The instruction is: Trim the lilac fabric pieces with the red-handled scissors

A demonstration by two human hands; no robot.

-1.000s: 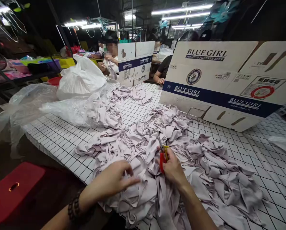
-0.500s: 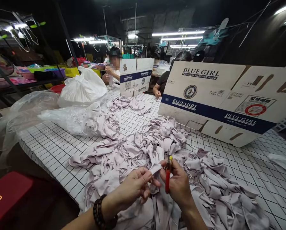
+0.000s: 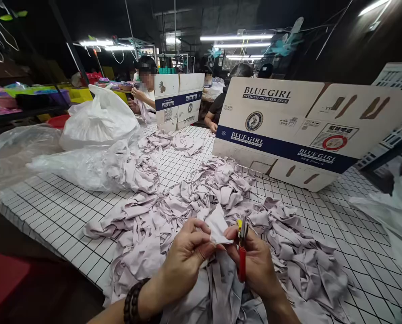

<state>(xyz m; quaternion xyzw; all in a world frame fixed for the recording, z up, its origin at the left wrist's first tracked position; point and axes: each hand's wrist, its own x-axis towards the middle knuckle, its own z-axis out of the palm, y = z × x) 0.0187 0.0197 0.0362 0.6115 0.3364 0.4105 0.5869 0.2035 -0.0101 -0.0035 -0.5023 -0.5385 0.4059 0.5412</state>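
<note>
My left hand (image 3: 187, 252), with a dark beaded bracelet (image 3: 133, 299) at the wrist, pinches the left side of a pale lilac fabric piece (image 3: 217, 225). On its other side, the fingertips of my right hand (image 3: 255, 256) are closed on the same fabric. That hand also holds small red-handled snips (image 3: 242, 261), metal tip upward, with a yellow part near the top. Under and around both hands spreads a large heap of pale lilac fabric pieces (image 3: 167, 216). Whether the fabric is touched by the snips' blades, I cannot tell.
A white grid-patterned table (image 3: 96, 216) carries the heap. A large Blue Girl carton (image 3: 285, 130) stands at the right, a smaller carton (image 3: 180, 101) farther back. Plastic bags (image 3: 100, 121) lie at the left. A co-worker (image 3: 145, 90) sits beyond, and a dark-sleeved arm (image 3: 214, 114) shows behind the large carton.
The view has shifted, so the surroundings appear farther left. Between my hands the fabric piece is now spread flatter, and my left fingers have come up onto its edge. The snips remain in my right hand.
</note>
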